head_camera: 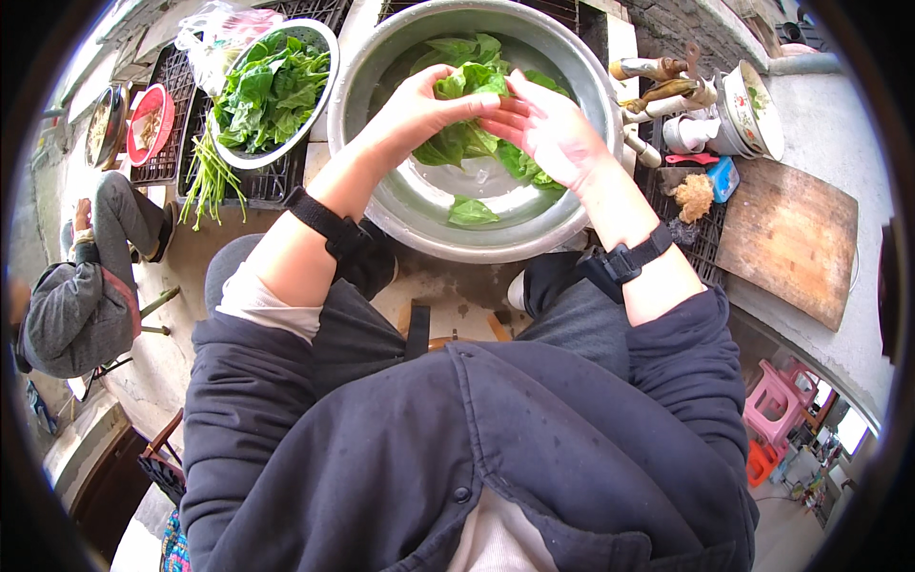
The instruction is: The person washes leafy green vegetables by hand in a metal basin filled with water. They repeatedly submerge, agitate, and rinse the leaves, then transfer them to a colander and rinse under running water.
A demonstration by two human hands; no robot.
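A wide metal basin (350, 136) in front of me holds water and loose leafy greens (457, 146). Over it, my left hand (447, 100) curls around a bunch of green leaves (482, 75), its thumb pointing right. My right hand (554, 129) meets it from the other side, palm turned up, thumb and fingertips against the same bunch. The right fingertips touch the left thumb; the left fingers are partly hidden by leaves. One single leaf (472, 211) lies apart near the basin's front wall. More leaves rest beneath and beyond both hands.
Left of the basin, a colander (334, 53) heaped with greens stands on black crates beside loose stems (211, 175) and a red bowl (170, 114). A seated person (78, 314) is at far left. Pipes with a tap (658, 89), stacked bowls (750, 107) and a wooden board (790, 239) are right.
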